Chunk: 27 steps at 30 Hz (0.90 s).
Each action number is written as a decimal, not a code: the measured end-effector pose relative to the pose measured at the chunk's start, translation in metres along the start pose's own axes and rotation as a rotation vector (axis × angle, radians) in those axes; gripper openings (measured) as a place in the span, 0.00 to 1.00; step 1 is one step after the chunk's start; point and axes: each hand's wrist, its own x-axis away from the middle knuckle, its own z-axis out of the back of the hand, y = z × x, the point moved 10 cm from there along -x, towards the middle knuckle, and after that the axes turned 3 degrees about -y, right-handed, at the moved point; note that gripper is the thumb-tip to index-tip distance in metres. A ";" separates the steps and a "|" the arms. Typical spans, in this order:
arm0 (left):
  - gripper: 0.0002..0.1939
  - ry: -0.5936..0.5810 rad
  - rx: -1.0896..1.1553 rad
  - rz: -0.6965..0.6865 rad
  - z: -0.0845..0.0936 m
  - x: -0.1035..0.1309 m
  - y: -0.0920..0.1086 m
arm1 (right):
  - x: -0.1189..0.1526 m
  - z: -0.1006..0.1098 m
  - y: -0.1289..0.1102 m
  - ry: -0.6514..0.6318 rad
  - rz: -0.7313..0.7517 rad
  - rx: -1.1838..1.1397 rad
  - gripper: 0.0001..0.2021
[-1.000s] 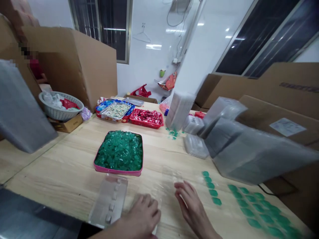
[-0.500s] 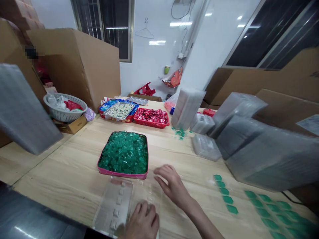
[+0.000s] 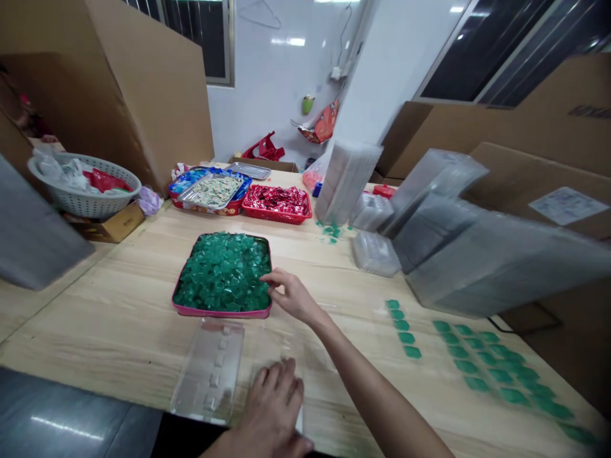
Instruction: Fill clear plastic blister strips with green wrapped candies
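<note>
My right hand [image 3: 289, 294] is at the right edge of a pink-rimmed tray [image 3: 224, 313] heaped with green translucent pieces [image 3: 224, 270]. Its thumb and index finger are bent toward each other at the pieces; whether anything is between them is too small to tell. My left hand [image 3: 274, 397] lies palm down on a clear plastic sheet or tray near the table's front edge, fingers close together. Left of it lies a clear plastic tray [image 3: 210, 369] with a row of small raised squares. Rows of green pieces [image 3: 496, 362] sit in clear trays at the right.
Behind are a red basket [image 3: 277, 213] of shiny red packets and a silver tray [image 3: 212, 191] of pale pieces. Stacks of clear plastic trays [image 3: 348, 181] stand at the right. A white colander [image 3: 86, 197] and cardboard boxes [image 3: 153, 89] are at the left.
My right hand has moved forward and left to the green pieces. My left hand stays on the plastic, its fingers now flatter. The camera view has shifted, and the scene sits lower-left to upper-left differently.
</note>
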 end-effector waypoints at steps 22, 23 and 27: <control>0.19 -0.094 0.075 0.122 0.014 -0.003 -0.005 | 0.120 -0.018 0.012 0.039 -0.054 0.053 0.11; 0.19 -0.092 0.073 0.123 0.015 -0.003 -0.004 | 0.121 -0.017 0.013 0.051 -0.050 0.043 0.11; 0.20 -0.102 0.080 0.116 0.016 -0.002 -0.004 | 0.122 -0.015 0.020 0.111 -0.065 -0.069 0.09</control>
